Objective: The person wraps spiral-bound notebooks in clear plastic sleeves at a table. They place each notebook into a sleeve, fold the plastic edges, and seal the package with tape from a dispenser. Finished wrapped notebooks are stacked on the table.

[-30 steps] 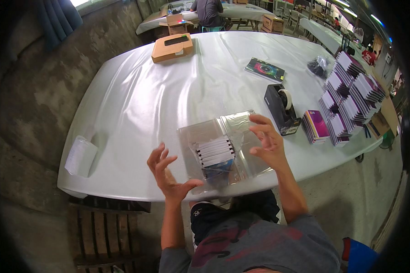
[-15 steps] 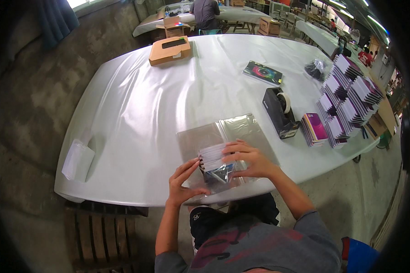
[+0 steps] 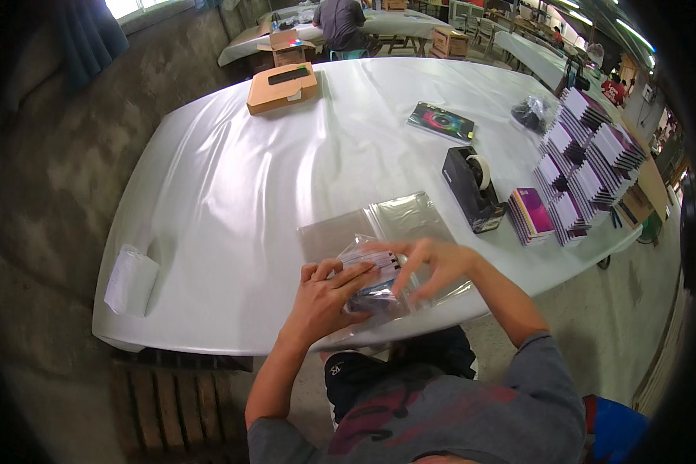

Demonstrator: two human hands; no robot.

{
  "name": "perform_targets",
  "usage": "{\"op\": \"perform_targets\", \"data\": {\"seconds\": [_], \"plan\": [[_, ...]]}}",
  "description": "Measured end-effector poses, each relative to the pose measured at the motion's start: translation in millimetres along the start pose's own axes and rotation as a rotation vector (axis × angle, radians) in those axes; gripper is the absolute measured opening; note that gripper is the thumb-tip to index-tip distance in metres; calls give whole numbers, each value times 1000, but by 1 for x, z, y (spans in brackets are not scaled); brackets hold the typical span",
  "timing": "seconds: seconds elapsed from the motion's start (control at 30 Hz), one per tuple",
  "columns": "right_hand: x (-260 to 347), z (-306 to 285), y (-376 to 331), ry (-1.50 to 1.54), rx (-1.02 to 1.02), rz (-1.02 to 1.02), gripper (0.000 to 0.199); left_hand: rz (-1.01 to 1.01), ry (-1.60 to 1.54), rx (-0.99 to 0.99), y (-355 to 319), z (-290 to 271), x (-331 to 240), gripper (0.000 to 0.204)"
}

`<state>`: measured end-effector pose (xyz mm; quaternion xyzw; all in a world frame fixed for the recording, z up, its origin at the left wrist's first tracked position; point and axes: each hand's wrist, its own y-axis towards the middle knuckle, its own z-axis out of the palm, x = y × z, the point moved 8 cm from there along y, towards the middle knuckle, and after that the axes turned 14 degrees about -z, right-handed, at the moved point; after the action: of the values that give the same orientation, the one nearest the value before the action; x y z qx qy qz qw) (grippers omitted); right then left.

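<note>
A: Where is the clear plastic bag (image 3: 375, 280) with the small dark-and-white packet inside?

B: At the near edge of the white table (image 3: 232, 201), about six o'clock from its middle, lying on a stack of flat clear sleeves (image 3: 379, 224).

A: And the hands?

B: Both are on it. The left hand (image 3: 323, 298) comes in from seven o'clock, fingers together and laid flat over the bag's left end, pressing it to the table, probably so the slippery film does not slide. The right hand (image 3: 435, 264) sits at three o'clock of the bag, fingers spread apart, tips resting on its upper right edge; I judge it is smoothing or folding the flap. Neither hand is closed round the bag; it lies under the fingers, not between them.

A: What lies around?

B: A black tape dispenser (image 3: 472, 189) at one o'clock, within easy reach. Beyond it, fanned stacks of booklets (image 3: 584, 166) at two o'clock. A brown cardboard box (image 3: 282, 87) sits far off at eleven
</note>
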<state>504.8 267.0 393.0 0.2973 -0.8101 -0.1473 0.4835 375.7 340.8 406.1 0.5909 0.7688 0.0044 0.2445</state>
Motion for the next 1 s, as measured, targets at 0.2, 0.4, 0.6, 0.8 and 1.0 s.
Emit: {"op": "perform_targets", "data": {"seconds": [0.2,0.4,0.6,0.8,1.0], "plan": [[-47,-21,14,171,-129,489,28,38,-38,65,2,0,-2,73],[-60,-23,53,266,-432,316,12,69,-28,111,4,-4,-8,69],[-53,-65,19,424,-1024,221,12,30,-49,181,4,2,0,71],[13,-151,-92,-767,-996,465,21,-26,122,255,10,12,5,79],[-27,-189,-243,-894,-782,1127,32,-39,140,306,9,12,8,84]]}}
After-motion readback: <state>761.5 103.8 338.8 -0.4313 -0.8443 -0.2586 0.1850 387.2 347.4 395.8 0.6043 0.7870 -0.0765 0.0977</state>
